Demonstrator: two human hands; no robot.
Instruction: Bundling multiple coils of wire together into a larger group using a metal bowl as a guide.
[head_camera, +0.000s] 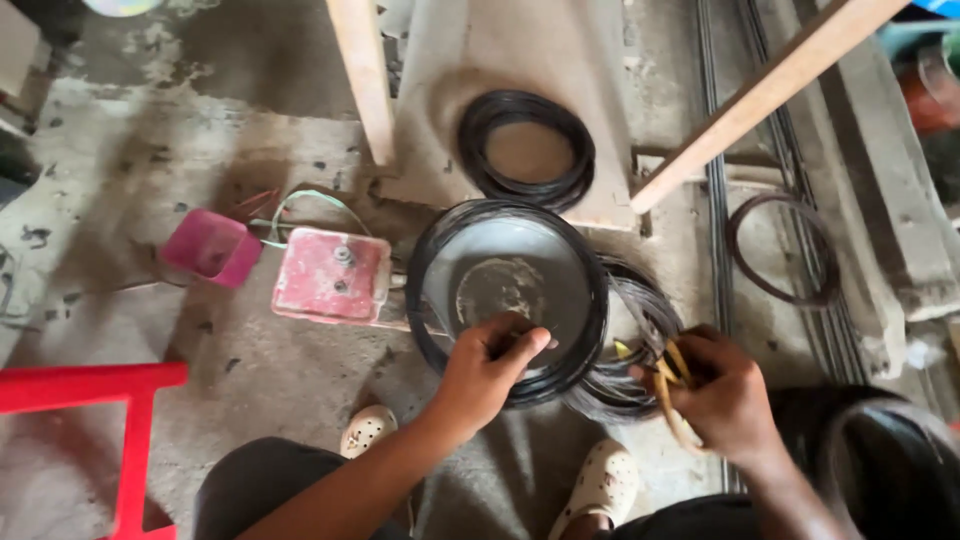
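Left hand (487, 368): closed on the near rim of the large black wire coil (508, 300), which is held over the concrete floor (150, 180).
Right hand (722, 392): clamped around yellow-handled pliers (672, 385).
Loose wire bundle (632, 350): lies untied just beside the held coil.
Finished coils: a smaller black coil (527, 149) is laid on a board (520, 60); a rusty ring (783, 249) lies apart.

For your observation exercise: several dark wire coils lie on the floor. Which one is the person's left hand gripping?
The large black coil in the middle, beside the red box. The left hand grips its near rim; the other coils lie untouched.
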